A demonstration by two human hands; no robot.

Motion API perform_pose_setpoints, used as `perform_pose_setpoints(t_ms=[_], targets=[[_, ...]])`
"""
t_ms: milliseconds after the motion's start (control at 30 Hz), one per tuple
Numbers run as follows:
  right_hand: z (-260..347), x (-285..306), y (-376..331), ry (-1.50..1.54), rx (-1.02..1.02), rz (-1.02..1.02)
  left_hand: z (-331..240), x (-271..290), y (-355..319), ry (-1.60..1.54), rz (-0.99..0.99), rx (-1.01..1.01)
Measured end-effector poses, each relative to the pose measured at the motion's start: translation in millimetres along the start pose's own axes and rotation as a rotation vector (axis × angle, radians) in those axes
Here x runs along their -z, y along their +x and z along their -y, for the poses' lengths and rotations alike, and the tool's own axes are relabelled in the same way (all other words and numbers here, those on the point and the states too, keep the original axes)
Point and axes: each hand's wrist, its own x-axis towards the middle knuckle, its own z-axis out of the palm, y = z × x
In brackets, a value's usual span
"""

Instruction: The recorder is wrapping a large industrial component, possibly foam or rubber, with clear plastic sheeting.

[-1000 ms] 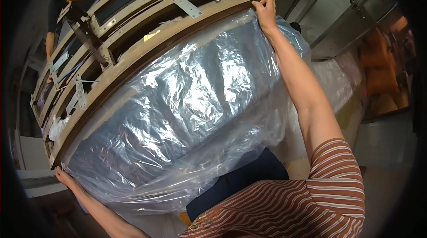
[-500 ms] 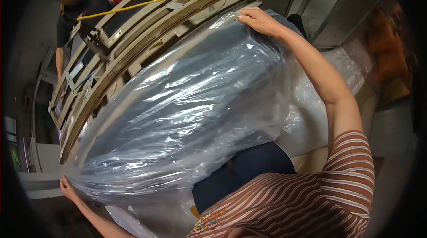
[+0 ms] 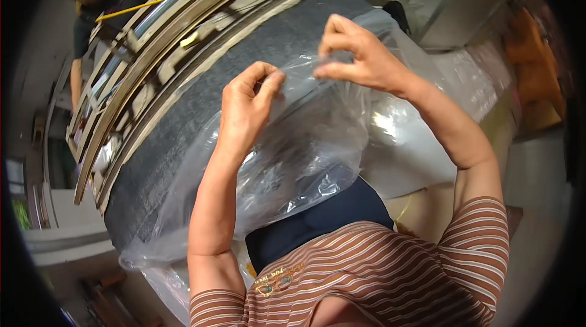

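A large sheet of clear plastic film (image 3: 287, 168) is bunched in front of my body and trails off to the lower left. At the middle of the view my left hand (image 3: 247, 104) is closed, its fingers curled against the thumb at the film's upper edge. Just to the right, my right hand (image 3: 360, 55) bends its index finger and thumb round the same edge; the fingertips are slightly blurred. Film stretches across the short space between the hands. Beyond them lies a dark grey, curved surface (image 3: 177, 125), uncovered along its far side.
A long curved frame (image 3: 131, 104) with metal brackets and a yellow cable (image 3: 162, 2) runs along the far edge. Behind it another person (image 3: 113, 3) reaches over the frame. More clear film (image 3: 473, 86) lies to the right, near an orange-brown object (image 3: 534, 76).
Both hands have come from the film's far ends to the middle, close together. The film has been drawn toward me and bunched, baring the dark surface beneath. The frame stands farther from the film.
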Motion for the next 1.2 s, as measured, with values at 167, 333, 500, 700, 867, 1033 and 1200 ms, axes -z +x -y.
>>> perform_pose_setpoints(t_ms=[167,333,500,700,867,1033,1200], targets=[[-116.4,72.9,-195.6,-0.494,-0.566,0.534,72.8,1.3,-12.3,-0.064,-0.205,0.063],[-202.5,207.6,-368.4,-1.234,-1.153,1.096,189.4,121.4,-99.3,0.241,-0.455,0.345],[-204.8,236.5,-135.8,-1.138,-0.643,-0.420,286.8,273.2,-209.4,0.656,-0.511,0.537],[-161.3,162.9,29.7,-0.609,-0.494,-0.755,316.4,291.4,-279.3,0.334,-0.537,0.766],[-182.6,62.6,11.8,-0.444,-0.188,-0.107,313.3,311.2,-349.3,0.306,-0.475,0.727],[-186.9,35.1,41.9,-0.646,-0.125,-0.114,301.8,309.2,-318.3,0.400,-0.338,0.682],[-189.9,24.3,47.8,-0.300,-0.598,-0.067,243.6,276.1,-251.5,0.292,-0.550,0.867]])
